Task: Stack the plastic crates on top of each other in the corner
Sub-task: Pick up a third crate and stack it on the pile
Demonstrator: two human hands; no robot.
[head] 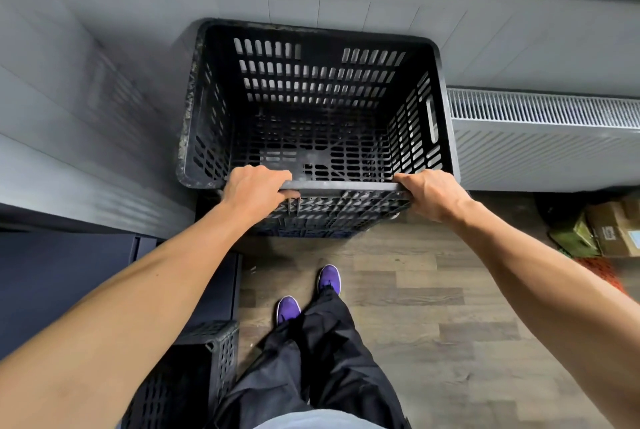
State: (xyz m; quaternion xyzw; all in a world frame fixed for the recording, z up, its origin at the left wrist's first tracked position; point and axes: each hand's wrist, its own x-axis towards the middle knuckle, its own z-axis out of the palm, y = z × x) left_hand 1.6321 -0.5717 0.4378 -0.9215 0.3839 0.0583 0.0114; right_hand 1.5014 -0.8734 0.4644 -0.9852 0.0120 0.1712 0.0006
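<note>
Both hands clamp the near rim of a black plastic crate [311,82] in the corner: the left grip [256,191] is curled over the rim with the thumb underneath, and the right grip [433,195] is wrapped round the rim's other end. The crate stands high off the wood floor [415,290], apparently resting on at least one more crate, whose slatted face shows just below the grips.

The crate is empty, and its walls and base are open lattice. It should be light and stiff, though bulky enough to need two hands. The rolled rim gives a firm purchase, and the handle slot in the side wall beyond the right grip offers another. Its scuffed, grimy edges are unlikely to be slippery.

Room is tight. The grey wall [86,99] lies close against the crate's side beyond the left grip, and the back wall meets its far rim. A radiator [540,151] sits just right of the right grip. Open floor lies behind the grips, toward the person's feet. Another black crate [207,359] waits low behind the left grip, beside a dark cabinet [69,273]. Cardboard boxes [616,231] crowd the floor well right of the right grip.
</note>
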